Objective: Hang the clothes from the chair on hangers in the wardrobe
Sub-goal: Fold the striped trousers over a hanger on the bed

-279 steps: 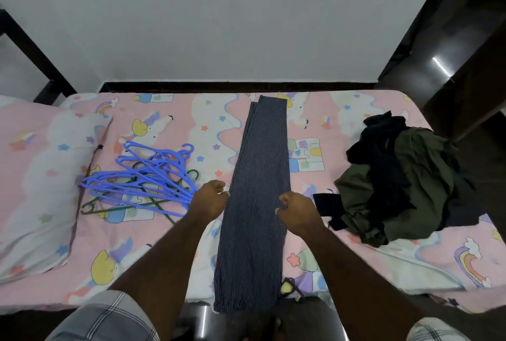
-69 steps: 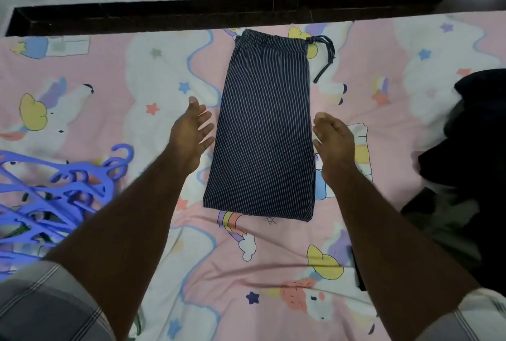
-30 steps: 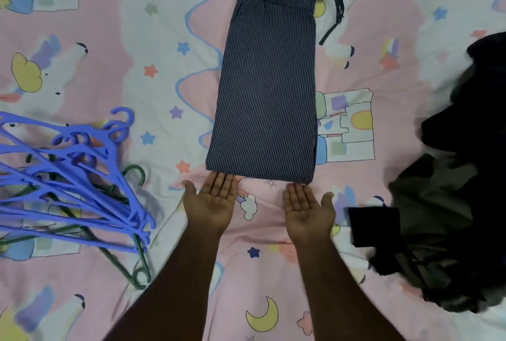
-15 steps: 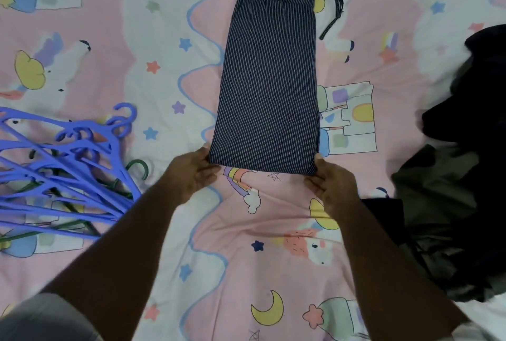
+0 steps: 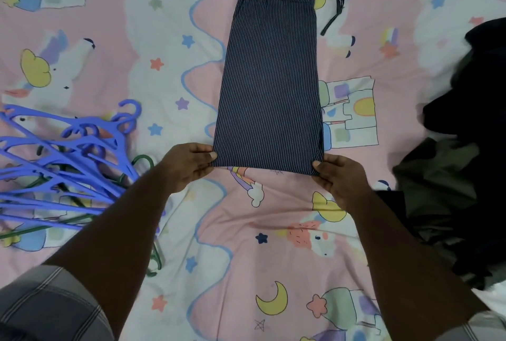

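The bed [image 5: 246, 258] is covered with a pink sheet full of cartoon clouds, stars and moons, and a dark frame runs along its far edge. In the middle lie the striped trousers [image 5: 269, 80], folded in half, waistband and drawstring at the far side. The left hand [image 5: 189, 166] pinches the near left corner of the fold and the right hand [image 5: 338, 179] pinches the near right corner, fingers curled under the cloth.

To the left, a bundle of blue hangers [image 5: 63, 159] with a few green ones under it lies on the sheet, close to the left arm. No garment is on any of them. On the right edge sits a heap of dark clothes [image 5: 465, 149], black and olive, not sorted yet.

I judge the task is at an early stage: one piece is folded and ready for a hanger, the heap waits, and the wardrobe is not in sight at all.
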{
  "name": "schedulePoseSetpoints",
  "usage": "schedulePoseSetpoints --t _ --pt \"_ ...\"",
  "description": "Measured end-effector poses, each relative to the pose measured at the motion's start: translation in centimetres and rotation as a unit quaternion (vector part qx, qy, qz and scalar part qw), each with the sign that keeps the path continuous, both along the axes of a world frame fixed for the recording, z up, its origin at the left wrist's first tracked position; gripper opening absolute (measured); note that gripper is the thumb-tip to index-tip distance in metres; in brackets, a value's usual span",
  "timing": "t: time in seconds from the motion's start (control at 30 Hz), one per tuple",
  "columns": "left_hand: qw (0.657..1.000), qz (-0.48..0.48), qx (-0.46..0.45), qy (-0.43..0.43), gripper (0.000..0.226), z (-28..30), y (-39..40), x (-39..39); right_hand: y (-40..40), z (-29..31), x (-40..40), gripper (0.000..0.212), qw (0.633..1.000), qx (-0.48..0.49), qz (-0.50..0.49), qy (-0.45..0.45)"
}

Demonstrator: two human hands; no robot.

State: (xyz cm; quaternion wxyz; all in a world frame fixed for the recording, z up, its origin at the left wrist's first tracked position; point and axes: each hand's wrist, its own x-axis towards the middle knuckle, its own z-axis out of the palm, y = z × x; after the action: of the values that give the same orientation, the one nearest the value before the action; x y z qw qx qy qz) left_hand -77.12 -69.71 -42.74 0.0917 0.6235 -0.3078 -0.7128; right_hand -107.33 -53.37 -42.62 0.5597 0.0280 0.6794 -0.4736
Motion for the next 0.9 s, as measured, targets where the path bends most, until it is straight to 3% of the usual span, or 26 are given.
schedulePoseSetpoints --t 0.27,0.47,0.53,0.63,0.77,0.9 --pt "0.999 -0.011 0.036 0.009 0.017 3.7 7.5 3.5 6.7 2.9 1.8 0.013 0.998 0.007 0.057 -0.04" --pt "0.993 -0.029 0.107 -0.034 0.016 3.9 17.0 7.6 15.3 3.6 5.8 0.017 0.992 0.097 0.069 -0.031" --pt "0.99 -0.055 0.111 -0.065 0.017 3.5 19.2 8.7 17.6 3.1 6.9 0.03 0.978 0.159 0.131 0.036" --pt "0.985 -0.107 0.04 -0.131 0.036 3.0 20.2 9.1 18.6 3.2 8.3 0.055 0.915 0.208 0.275 0.208" --pt "0.97 -0.13 -0.086 -0.185 0.069 3.5 19.4 8.1 15.9 4.6 9.9 0.059 0.868 0.164 0.312 0.35" --pt "0.968 -0.125 -0.113 -0.185 0.083 4.3 19.0 7.3 12.9 6.0 11.6 0.06 0.819 0.109 0.377 0.419"
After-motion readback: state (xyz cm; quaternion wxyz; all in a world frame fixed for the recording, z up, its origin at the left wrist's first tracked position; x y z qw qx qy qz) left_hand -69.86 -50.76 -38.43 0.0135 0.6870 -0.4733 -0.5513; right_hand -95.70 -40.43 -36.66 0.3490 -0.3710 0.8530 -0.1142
